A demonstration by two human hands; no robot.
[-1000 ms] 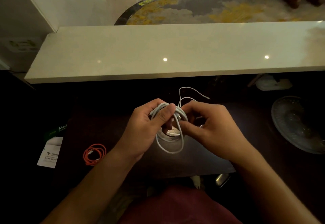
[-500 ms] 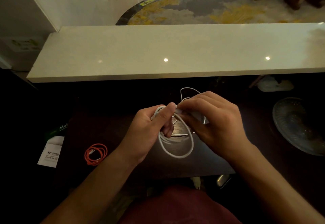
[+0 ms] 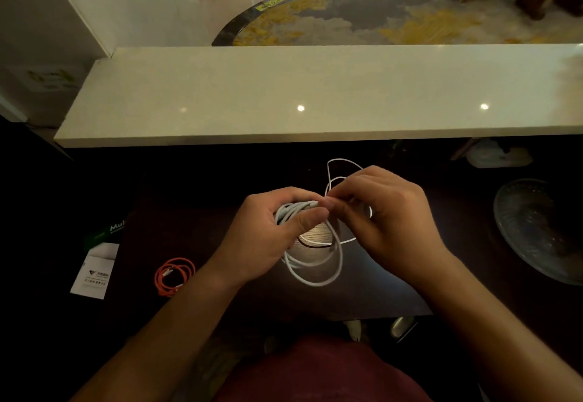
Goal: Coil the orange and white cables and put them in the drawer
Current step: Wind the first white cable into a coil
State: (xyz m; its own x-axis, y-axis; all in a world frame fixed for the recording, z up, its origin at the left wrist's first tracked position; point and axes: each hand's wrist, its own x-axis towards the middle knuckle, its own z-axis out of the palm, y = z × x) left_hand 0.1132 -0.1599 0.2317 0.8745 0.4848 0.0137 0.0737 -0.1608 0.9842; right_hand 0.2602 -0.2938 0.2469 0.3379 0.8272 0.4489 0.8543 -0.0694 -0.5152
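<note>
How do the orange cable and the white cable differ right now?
The orange cable lies on the dark table, untouched; the white cable is held above it by the left hand and right hand. The orange cable is fully coiled in a flat loop; the white cable has a loose strand trailing behind the right hand. The orange coil looks smaller. Neither is in a drawer yet.

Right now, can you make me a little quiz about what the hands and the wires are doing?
1. True or false: the orange cable is already coiled on the dark table.
2. Which hand grips the white cable bundle? A) left hand B) right hand
3. What sits at the table's right edge?

Key: 1 true. 2 A; the right hand pinches a loose strand. 3 a glass dish.
</note>
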